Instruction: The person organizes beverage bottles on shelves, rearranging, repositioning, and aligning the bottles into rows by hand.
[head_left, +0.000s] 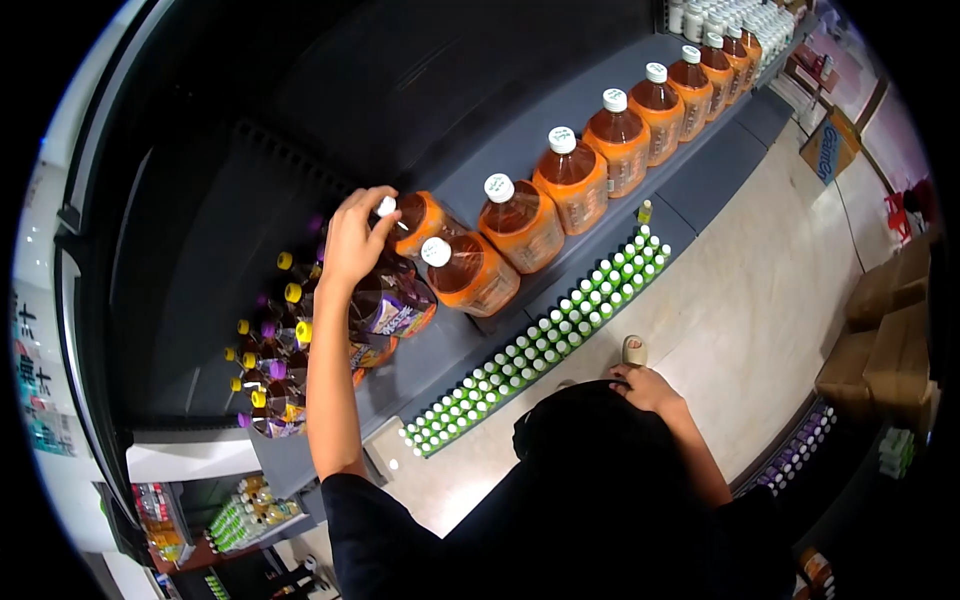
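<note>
My left hand (pixel 362 235) reaches over the shelf, its fingers closed around the white cap of an orange-labelled bottle (pixel 420 220). That bottle lies behind another orange-labelled bottle (pixel 475 275) at the shelf's front edge. Dark bottles with purple labels (pixel 395 303) stand just right of my left wrist. Near my body, low in the view, my right hand (pixel 645 387) has its fingers curled; whether anything is in them is too small to tell.
Large orange-labelled bottles (pixel 570 185) line the shelf (pixel 730 165) toward the upper right. Yellow- and purple-capped bottles (pixel 275 395) crowd the left. Rows of green bottles (pixel 540 340) stand below the shelf edge. Cardboard boxes (pixel 895 350) are stacked at the right.
</note>
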